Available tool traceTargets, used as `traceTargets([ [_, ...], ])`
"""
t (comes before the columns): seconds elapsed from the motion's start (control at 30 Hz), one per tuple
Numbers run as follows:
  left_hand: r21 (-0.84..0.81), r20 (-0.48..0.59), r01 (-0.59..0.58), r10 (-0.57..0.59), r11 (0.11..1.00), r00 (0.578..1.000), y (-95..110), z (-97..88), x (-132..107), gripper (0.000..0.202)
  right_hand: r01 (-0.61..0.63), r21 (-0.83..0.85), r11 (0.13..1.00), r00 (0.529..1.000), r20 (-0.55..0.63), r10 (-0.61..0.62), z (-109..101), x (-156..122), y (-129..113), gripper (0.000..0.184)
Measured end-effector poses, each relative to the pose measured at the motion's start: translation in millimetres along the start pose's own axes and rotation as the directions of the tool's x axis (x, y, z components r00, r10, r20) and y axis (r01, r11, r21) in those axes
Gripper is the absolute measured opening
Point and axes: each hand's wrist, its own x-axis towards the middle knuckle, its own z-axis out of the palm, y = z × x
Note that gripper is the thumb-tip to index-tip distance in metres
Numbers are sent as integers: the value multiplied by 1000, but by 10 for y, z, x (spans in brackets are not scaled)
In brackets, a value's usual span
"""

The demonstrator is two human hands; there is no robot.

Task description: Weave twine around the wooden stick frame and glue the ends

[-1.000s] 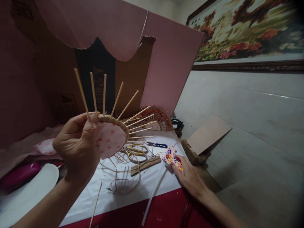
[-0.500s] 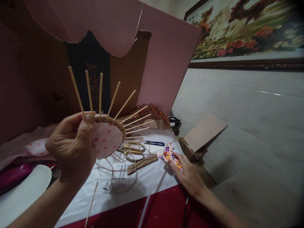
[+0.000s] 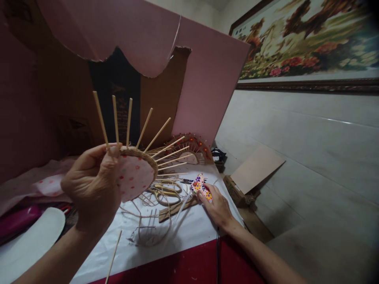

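My left hand (image 3: 94,179) pinches the upper left rim of a rounded piece covered in pink dotted fabric (image 3: 134,177). Twine lines its edge, and several thin wooden sticks (image 3: 145,126) fan out from it. On the right, my right hand (image 3: 217,207) is wrapped around a flower-patterned hot glue gun (image 3: 204,189). A clear glue stick (image 3: 184,205) trails from it, and a black cord (image 3: 218,252) hangs below the hand. The glue gun is apart from the fabric piece, to the right of its sticks.
Gold-handled scissors (image 3: 167,193), blue thread snips (image 3: 186,181), a brown cardboard strip (image 3: 174,211) and loose twine (image 3: 140,217) lie on the white table cover (image 3: 195,225). A single stick (image 3: 114,256) lies in front. A pink cardboard panel (image 3: 204,79) stands behind, with a decorated arch (image 3: 189,142) at its foot.
My right hand has moved left with the glue gun, closer to the fabric piece. My left hand keeps its pinch; the whole view has shifted slightly.
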Motion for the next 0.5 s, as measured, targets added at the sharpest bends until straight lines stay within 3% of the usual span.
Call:
traceTargets([
  [0.37,-17,-1,34,-34,999,999,-14,-7,13,8,-59,-65,996,995,-79,54,40,135,205,38],
  [0.5,-14,-4,0,0,1000,1000,-28,-4,10,6,-56,-154,987,998,-43,50,97,77,264,40],
])
